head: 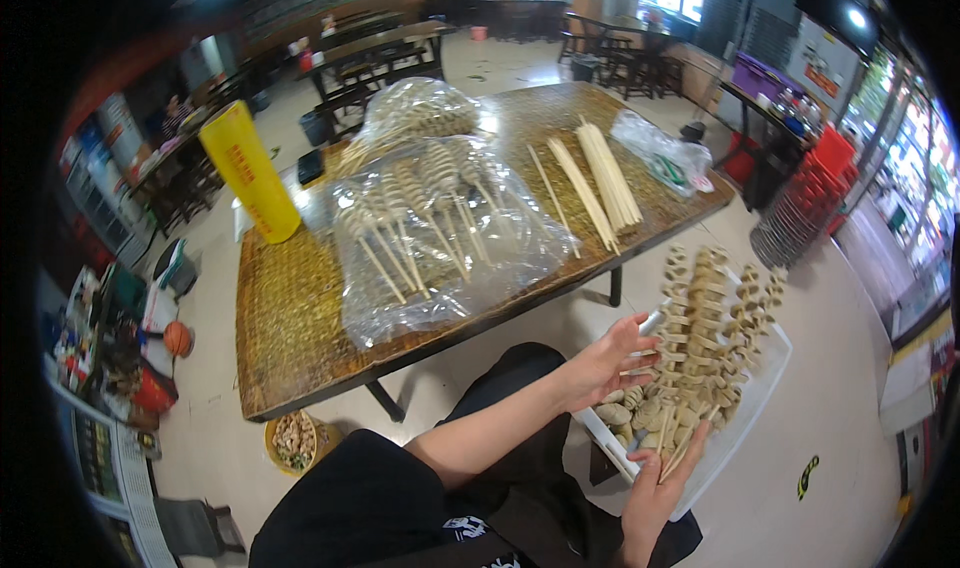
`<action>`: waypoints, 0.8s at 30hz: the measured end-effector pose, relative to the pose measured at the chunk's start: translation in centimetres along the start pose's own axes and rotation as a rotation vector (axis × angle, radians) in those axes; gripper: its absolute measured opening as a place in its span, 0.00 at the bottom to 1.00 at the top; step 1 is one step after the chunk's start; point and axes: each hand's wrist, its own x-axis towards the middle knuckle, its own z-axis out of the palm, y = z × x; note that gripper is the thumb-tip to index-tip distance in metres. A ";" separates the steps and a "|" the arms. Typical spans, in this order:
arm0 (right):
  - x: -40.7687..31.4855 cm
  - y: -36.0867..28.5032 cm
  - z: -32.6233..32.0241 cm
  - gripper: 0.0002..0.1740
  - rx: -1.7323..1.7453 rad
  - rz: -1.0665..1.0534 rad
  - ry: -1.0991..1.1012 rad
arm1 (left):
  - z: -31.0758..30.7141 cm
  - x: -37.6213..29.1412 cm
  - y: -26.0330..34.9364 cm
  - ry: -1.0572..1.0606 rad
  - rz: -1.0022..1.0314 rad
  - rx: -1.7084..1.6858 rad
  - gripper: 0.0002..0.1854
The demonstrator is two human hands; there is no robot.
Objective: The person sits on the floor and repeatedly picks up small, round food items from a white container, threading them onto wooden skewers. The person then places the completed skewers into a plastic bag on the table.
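Note:
Several skewers of spiral-cut pale food stand fanned upward, their bare stick ends gripped in my right hand. My left hand, fingers spread, is beside the leftmost skewer; whether it touches it I cannot tell. Beneath both hands is a white plastic tub with loose pale coiled pieces. On the table, more loaded skewers lie on and partly under clear plastic bags. To their right lie bare wooden sticks, some in a thick bundle.
A yellow roll stands on the table's left, near a dark phone-like object. A clear bag with green items lies at the right corner. A yellow bucket of small pieces sits on the floor. A person is far left.

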 end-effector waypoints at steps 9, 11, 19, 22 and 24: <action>2.8 -1.3 -0.2 0.17 0.636 0.700 -0.549 | -5.2 -5.9 5.4 0.048 0.090 0.402 0.41; 3.2 -2.2 -0.5 0.14 0.581 0.697 -0.528 | -6.2 -7.4 8.8 0.285 0.355 1.140 0.23; 4.3 -1.8 -1.1 0.15 0.365 0.676 -0.649 | -14.1 -8.5 16.3 0.806 0.488 2.298 0.17; 5.2 -2.4 -0.6 0.15 0.301 0.751 -0.749 | -15.5 -8.1 18.5 0.733 0.501 2.312 0.09; 6.1 -3.2 -0.1 0.14 0.274 0.795 -0.835 | -14.6 -8.0 19.9 0.762 0.558 2.146 0.06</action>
